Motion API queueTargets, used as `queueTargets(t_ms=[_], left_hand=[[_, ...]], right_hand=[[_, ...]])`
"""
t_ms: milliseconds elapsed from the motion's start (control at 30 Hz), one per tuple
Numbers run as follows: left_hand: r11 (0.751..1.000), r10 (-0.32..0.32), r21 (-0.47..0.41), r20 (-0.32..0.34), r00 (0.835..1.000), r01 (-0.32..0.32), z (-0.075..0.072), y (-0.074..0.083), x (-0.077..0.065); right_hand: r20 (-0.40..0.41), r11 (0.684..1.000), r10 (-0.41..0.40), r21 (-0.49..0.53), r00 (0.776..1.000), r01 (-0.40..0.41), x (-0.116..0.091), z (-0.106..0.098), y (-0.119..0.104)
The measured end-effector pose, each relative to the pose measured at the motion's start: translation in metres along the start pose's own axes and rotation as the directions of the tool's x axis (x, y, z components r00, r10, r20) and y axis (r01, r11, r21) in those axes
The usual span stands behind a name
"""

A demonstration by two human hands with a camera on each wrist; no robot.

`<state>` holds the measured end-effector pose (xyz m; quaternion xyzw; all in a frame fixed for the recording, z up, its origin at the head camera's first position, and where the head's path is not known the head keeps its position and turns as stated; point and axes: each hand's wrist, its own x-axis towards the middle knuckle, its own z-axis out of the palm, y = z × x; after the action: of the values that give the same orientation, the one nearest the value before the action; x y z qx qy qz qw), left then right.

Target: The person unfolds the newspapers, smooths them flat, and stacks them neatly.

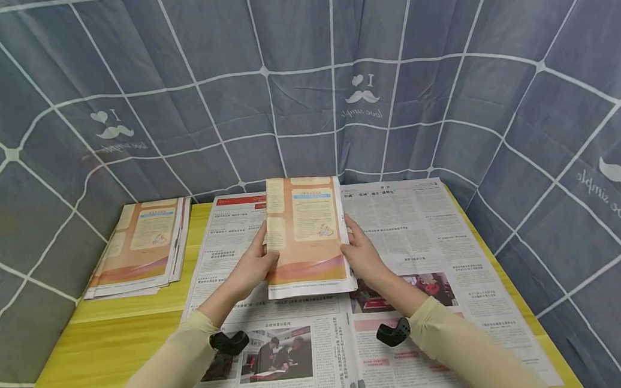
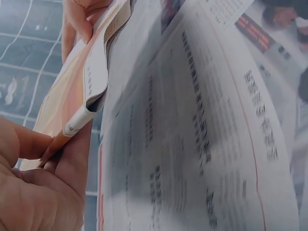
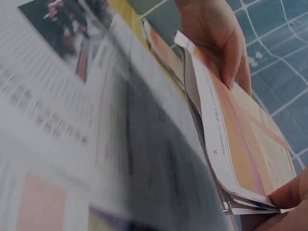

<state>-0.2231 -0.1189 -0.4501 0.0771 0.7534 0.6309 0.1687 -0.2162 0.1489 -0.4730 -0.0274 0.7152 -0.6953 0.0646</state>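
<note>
A folded newspaper (image 1: 313, 236) with an orange printed face is raised over the spread newspaper sheets (image 1: 399, 224). My left hand (image 1: 253, 264) grips its left edge, thumb on the printed face and fingers behind. On the opposite edge my right hand (image 1: 363, 253) pinches it the same way. The left wrist view shows the folded newspaper (image 2: 72, 106) side-on, its layers bowed apart along the near edge, with the left hand (image 2: 43, 178) at one corner. In the right wrist view, layered folds show at the end of the newspaper (image 3: 236, 144) by the right thumb.
A stack of similar folded newspapers (image 1: 136, 248) lies at the table's back left. Yellow covering (image 1: 115, 340) shows on the table around the spread sheets. A grey grid-patterned curtain (image 1: 304, 98) hangs close behind and along both sides.
</note>
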Motion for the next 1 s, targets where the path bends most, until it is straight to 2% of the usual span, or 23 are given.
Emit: queueTargets(t_ms=[233,433,533,767,1000], left_hand=[[0.999,-0.022,0.040,0.021,1.000,0.021,0.024,-0.008,0.015],[0.996,-0.062,0.060,0.026,0.998,0.060,0.039,-0.017,0.023],[0.995,-0.083,0.065,0.032,0.996,0.081,0.043,-0.018,0.025],[0.980,-0.092,0.180,0.035,0.995,0.084,0.049,-0.020,0.028],[0.968,-0.117,0.228,0.039,0.992,0.105,0.051,-0.021,0.029]], right_hand=[[0.002,0.998,0.054,-0.029,0.999,-0.054,-0.005,-0.027,0.013],[-0.026,0.989,0.089,-0.115,0.996,-0.091,-0.009,-0.040,0.022],[-0.043,0.983,0.109,-0.141,0.993,-0.114,-0.011,-0.043,0.024],[-0.039,0.980,0.108,-0.164,0.993,-0.113,-0.010,-0.050,0.029],[-0.042,0.971,0.124,-0.201,0.991,-0.130,-0.007,-0.052,0.033]])
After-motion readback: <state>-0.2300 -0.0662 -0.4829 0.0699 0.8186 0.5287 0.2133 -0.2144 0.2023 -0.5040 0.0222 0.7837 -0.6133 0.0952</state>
